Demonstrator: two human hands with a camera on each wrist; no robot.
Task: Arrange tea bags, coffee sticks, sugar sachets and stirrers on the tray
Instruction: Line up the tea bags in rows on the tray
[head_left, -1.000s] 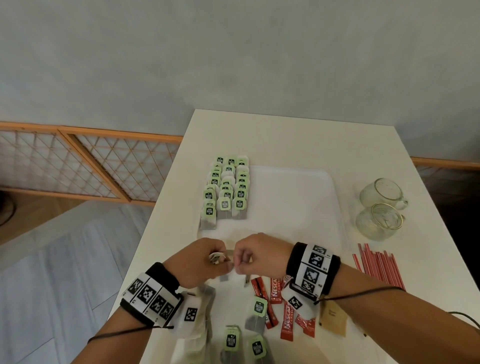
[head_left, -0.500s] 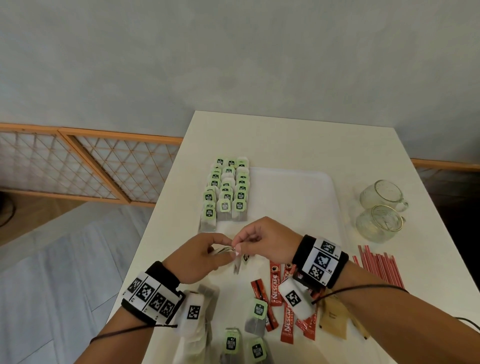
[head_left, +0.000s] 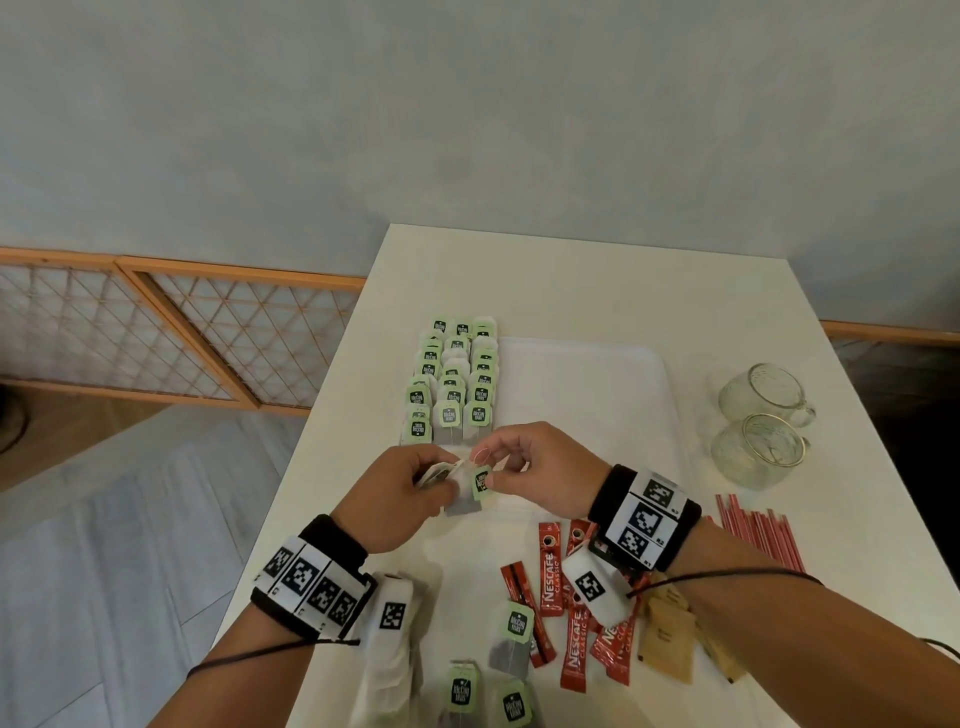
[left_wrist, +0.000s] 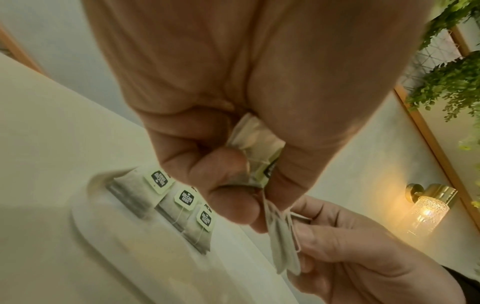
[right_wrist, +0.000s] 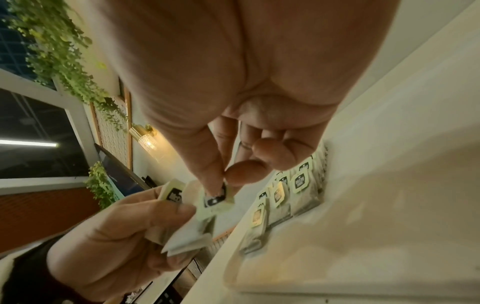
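My left hand (head_left: 441, 475) grips a small bundle of tea bags (left_wrist: 257, 148) over the near end of the white tray (head_left: 597, 364). My right hand (head_left: 488, 475) pinches the green tag (right_wrist: 215, 197) of one tea bag (head_left: 462, 504), which hangs between the two hands. Three neat rows of tea bags (head_left: 452, 384) lie along the tray's left side, just beyond the hands. Loose tea bags (head_left: 511, 639), red coffee sticks (head_left: 550, 571) and brown sugar sachets (head_left: 667, 639) lie on the table near me. Red stirrers (head_left: 763, 535) lie to the right.
Two glass mugs (head_left: 758, 395) (head_left: 753, 452) stand right of the tray. The table's left edge runs close beside the tea bag rows, with floor and a wooden lattice screen (head_left: 156, 338) beyond it.
Both hands have moved away from me toward the tea bag rows. The right hand has drawn one tea bag out of the left hand's bundle by its tag.
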